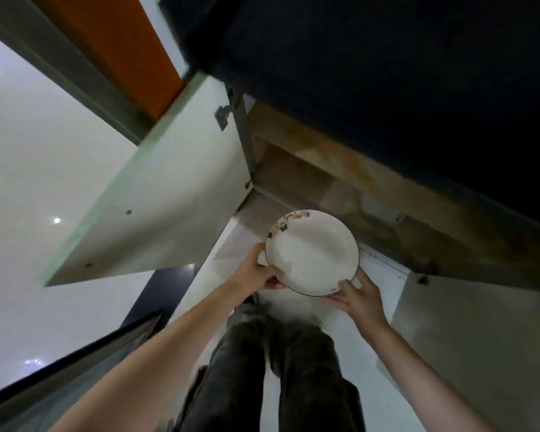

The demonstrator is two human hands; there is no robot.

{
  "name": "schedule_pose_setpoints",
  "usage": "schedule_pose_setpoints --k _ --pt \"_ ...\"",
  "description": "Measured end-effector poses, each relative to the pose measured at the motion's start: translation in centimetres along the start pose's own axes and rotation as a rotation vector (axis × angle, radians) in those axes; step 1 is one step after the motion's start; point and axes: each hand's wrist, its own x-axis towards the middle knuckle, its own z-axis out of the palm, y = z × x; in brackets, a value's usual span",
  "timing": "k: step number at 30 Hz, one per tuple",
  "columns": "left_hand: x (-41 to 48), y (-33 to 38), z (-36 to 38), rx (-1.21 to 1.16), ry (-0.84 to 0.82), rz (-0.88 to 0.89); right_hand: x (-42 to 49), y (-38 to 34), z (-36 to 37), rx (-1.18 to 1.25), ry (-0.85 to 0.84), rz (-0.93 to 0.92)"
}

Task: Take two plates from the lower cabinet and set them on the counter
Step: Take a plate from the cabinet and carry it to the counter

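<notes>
While the person leans over the open lower cabinet [340, 182], both hands hold a white plate [312, 251] in the air in front of its opening, above the pale floor [340, 338] and the person's dark trousers [281, 375]. The plate has a thin dark rim and a small coloured pattern along its far edge, and it faces up, slightly tilted. The left hand [259, 272] grips its left edge, thumb over the rim and fingers curled underneath. The right hand [357, 299] pinches the near right edge, thumb on top and fingers curled below. A second pale rim [260, 258] peeks out just under the plate beside the left hand; whether it is another plate is hard to tell. The cabinet door [153, 198] on the left is wide open. Inside, a blurred pale round shape [378, 207] lies on the brownish shelf [325, 151]. The dark surface [387, 73] overhangs the cabinet from above
</notes>
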Motion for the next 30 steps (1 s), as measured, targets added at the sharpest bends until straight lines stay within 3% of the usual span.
schedule_pose_setpoints --k 7,11,15,22,30 --pt "-21.8 7.6 1.8 0.097 0.011 0.209 -20.2 -10.4 -0.5 0.084 0.019 -0.114" --pt "-27.9 11.2 2.7 0.186 -0.036 0.4 -26.7 -14.2 -1.0 0.119 0.042 -0.303" --pt "-30.2 13.8 3.5 0.293 -0.169 0.562 -31.5 -15.1 -1.0 0.214 0.196 -0.457" --pt "-30.9 14.9 5.0 0.762 -0.503 0.567 -37.5 -6.9 3.2 0.629 0.599 -0.439" --pt "-31.9 4.6 11.2 1.053 -0.91 0.284 -45.7 6.3 7.8 1.12 0.982 -0.24"
